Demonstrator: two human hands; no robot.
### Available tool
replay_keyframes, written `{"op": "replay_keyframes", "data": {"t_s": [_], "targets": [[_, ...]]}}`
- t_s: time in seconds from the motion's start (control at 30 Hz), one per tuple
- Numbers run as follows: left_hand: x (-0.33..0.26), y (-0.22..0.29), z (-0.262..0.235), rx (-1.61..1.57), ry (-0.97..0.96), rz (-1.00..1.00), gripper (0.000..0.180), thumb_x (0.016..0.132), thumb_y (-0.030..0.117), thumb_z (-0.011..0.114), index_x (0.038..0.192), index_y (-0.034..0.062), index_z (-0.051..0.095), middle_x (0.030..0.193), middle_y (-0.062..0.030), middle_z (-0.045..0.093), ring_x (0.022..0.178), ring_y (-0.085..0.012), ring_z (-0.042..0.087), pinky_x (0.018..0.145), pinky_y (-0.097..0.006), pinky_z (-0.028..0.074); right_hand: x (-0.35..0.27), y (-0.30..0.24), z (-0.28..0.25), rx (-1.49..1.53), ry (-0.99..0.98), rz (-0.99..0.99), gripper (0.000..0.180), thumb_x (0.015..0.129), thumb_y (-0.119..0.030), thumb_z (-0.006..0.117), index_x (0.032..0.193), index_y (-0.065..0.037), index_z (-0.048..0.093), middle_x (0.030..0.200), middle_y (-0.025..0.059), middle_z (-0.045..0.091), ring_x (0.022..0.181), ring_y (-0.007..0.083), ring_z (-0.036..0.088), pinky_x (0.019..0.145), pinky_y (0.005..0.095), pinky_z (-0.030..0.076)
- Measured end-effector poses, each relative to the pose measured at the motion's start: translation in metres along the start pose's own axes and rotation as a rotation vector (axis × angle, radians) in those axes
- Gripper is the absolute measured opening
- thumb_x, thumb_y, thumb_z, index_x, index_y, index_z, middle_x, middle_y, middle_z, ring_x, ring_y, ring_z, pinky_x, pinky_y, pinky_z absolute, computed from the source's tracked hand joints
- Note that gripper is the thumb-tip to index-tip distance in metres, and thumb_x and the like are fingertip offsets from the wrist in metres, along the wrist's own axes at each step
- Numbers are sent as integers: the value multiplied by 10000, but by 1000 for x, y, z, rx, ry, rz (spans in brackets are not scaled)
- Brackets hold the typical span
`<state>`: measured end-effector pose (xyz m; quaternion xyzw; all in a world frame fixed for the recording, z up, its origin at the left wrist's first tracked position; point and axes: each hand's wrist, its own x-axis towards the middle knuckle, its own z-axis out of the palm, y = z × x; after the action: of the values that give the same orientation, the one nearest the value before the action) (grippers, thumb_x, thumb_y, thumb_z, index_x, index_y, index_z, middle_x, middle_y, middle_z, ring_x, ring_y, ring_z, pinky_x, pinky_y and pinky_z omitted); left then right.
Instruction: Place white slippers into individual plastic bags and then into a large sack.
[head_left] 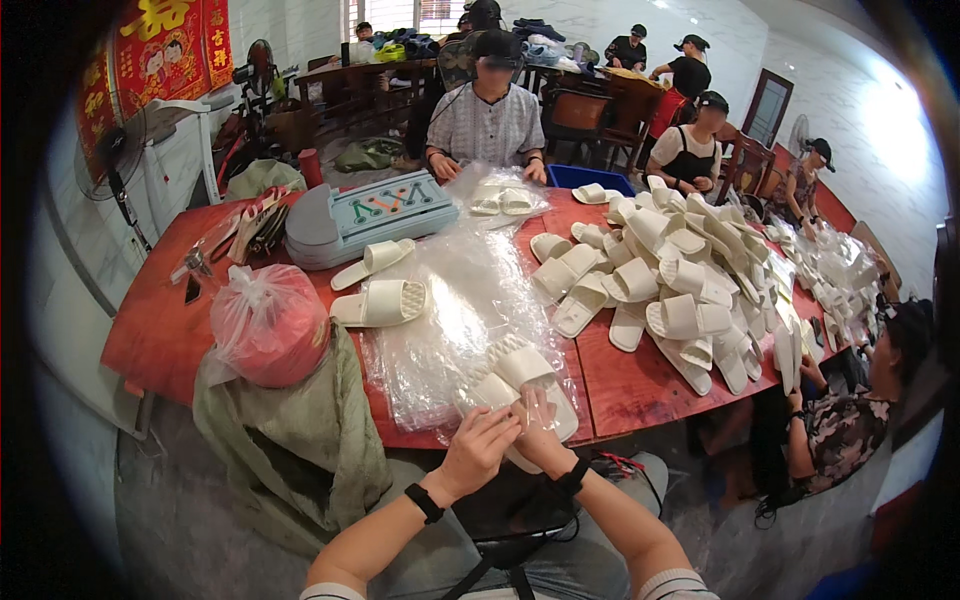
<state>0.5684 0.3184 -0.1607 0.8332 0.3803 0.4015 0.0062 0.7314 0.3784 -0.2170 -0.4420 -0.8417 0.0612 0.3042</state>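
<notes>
A pair of cream slide slippers [522, 372] lies at the table's near edge, right in front of my hands. Transparent plastic shows around their near end; how far it covers them is hard to make out. My left hand [478, 448] is closed, its fingertips at the plastic bag [540, 408]. Close beside it, my right hand [541, 443] grips the same bag, with its fingers partly hidden. Beyond the slippers spreads a stack of flat transparent bags [450, 310]. Two loose slippers [385, 303] rest at the left of that stack.
A large heap of cream slippers [660, 270] covers the red table [150, 310] on the right. Left stand a grey-blue case [370, 215] and a red bundle in plastic [268, 325] above green cloth [290, 450]. Across sits a co-worker [490, 120] with bagged slippers; others work at right.
</notes>
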Motion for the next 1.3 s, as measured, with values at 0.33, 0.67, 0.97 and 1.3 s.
{"op": "replay_keyframes", "data": {"t_s": [0.33,0.67,0.97,1.3], "targets": [[-13,0,0,-192,54,-464,680,806,-60,613,1440,152,486,1587,-320,45,1425,-511,221,1157,-564,223,-18,-8,-11,175,165,135,205,792,7,638,979,-24,560,1108,263,517,1033,461,497,864,525,427],[-23,30,21,-869,-213,-691,622,901,-205,353,1449,72,451,1629,-192,-11,1026,-266,689,748,-320,626,-25,32,-7,-168,199,442,126,764,-8,594,882,35,599,1050,257,519,949,448,534,830,529,455],[-38,46,39,-855,-283,-668,584,886,-194,391,1429,15,447,1626,-207,-6,1049,-286,679,796,-344,617,3,62,-10,-350,176,612,193,821,-85,602,971,27,647,1195,235,527,1105,443,523,956,475,458],[-15,10,37,-378,-294,-469,493,826,-17,662,1306,9,555,1530,-237,309,1205,-367,518,1019,-427,445,-5,73,1,-380,5,532,504,839,-121,591,1334,-49,526,1483,255,356,1201,506,459,956,559,459]]}}
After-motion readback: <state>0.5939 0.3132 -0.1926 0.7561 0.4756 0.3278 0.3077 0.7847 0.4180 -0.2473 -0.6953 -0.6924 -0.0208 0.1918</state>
